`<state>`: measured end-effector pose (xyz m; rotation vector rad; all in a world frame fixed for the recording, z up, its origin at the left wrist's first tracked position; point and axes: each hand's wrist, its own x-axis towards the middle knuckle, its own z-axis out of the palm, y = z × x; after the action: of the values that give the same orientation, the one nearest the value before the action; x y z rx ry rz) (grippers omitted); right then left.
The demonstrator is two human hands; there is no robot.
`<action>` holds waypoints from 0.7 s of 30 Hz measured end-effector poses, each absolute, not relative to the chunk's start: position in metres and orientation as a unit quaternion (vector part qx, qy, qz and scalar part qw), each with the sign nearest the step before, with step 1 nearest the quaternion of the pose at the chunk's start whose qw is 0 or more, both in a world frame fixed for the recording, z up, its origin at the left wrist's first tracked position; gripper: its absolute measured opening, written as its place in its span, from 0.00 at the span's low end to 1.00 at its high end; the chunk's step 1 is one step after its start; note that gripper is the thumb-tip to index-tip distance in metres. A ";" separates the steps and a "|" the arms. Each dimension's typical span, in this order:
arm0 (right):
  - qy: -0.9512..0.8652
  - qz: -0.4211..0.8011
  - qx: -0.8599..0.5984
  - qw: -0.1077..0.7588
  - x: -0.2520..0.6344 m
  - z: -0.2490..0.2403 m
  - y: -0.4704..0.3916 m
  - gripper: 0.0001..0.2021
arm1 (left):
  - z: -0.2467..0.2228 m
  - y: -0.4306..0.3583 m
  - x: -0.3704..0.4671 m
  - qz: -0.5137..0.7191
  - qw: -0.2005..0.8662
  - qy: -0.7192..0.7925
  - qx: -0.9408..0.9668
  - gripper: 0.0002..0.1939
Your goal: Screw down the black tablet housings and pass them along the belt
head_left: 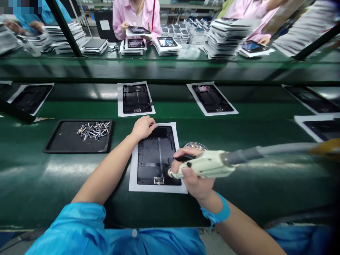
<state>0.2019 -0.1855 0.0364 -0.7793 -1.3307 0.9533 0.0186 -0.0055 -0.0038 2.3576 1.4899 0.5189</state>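
Note:
In front of me a black tablet back cover [148, 152] lies on a white sheet [133, 179], with a small circuit board [158, 180] at its near edge. My left hand [144, 128] grips the cover's far left corner, its fingers bent and close together. My right hand [195, 180] is wrapped round a pale electric screwdriver [209, 164] with a thick grey cable running right. The tool's nose is over the cover's lower right part; whether its tip touches a screw cannot be made out. A round dish of small metal parts [196, 145] shows partly behind the right hand.
At left a black tray [66, 139] holds a heap of small strip-like parts [94, 130]. Beyond, more tablet covers [136, 98] lie on white sheets along the green line. A green post [18, 112] stands far left. Across the line, people work among stacks [225, 37] of tablets and sheets.

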 end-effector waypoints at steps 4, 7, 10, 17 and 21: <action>-0.637 0.409 -0.315 0.573 0.183 0.030 -0.194 0.15 | -0.005 -0.006 0.020 0.179 0.151 0.523 0.819 0.09; -0.642 0.394 -0.317 0.577 0.177 0.028 -0.192 0.15 | -0.006 -0.006 0.021 0.182 0.151 0.524 0.818 0.10; -0.641 0.390 -0.326 0.575 0.175 0.027 -0.190 0.14 | -0.006 -0.006 0.021 0.185 0.153 0.524 0.817 0.10; -0.625 0.427 -0.289 0.585 0.174 0.024 -0.193 0.16 | -0.008 -0.006 0.020 0.186 0.157 0.525 0.815 0.10; -0.603 0.450 -0.298 0.588 0.169 0.021 -0.194 0.15 | -0.008 -0.007 0.020 0.210 0.142 0.525 0.813 0.09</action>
<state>0.1689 -0.1944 0.0208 -0.6938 -1.4035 1.0473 0.0204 -0.0071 -0.0076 2.3455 1.5148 0.6048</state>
